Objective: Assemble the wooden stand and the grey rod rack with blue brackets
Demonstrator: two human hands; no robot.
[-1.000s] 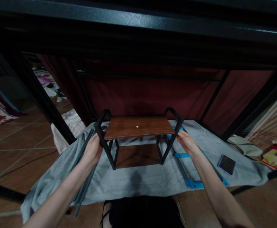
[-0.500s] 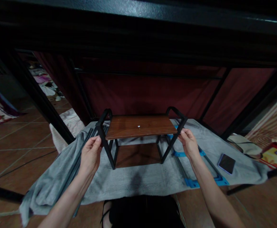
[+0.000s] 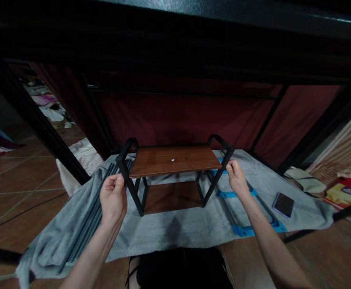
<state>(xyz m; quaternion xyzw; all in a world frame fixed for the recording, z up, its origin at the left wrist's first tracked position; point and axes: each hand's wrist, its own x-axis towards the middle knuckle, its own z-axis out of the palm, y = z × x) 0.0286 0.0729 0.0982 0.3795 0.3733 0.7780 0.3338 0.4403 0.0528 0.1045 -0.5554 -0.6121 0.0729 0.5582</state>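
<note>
A small two-tier shelf (image 3: 175,159) stands upright in front of me, with brown wood-grain boards and a black frame that curves into handles at the top. A small white mark shows on its upper board. My left hand (image 3: 113,196) is closed at the left front upright, thumb and fingers pinched at the level of the upper board. On the opposite side my right hand (image 3: 237,176) is closed, its fingertips at the right front upright. Whether anything small sits between the fingers is hidden.
A grey cloth (image 3: 151,237) lies under the shelf. Several grey tubes (image 3: 86,224) rest at left; a blue-and-grey frame (image 3: 244,231) and a phone (image 3: 284,204) lie at right. A dark beam (image 3: 175,44) runs overhead, and a maroon curtain (image 3: 181,116) hangs behind.
The whole view has shifted slightly, so things appear a little further left. My right hand's fingers are curled tighter at the upright. My left hand keeps its pinch.
</note>
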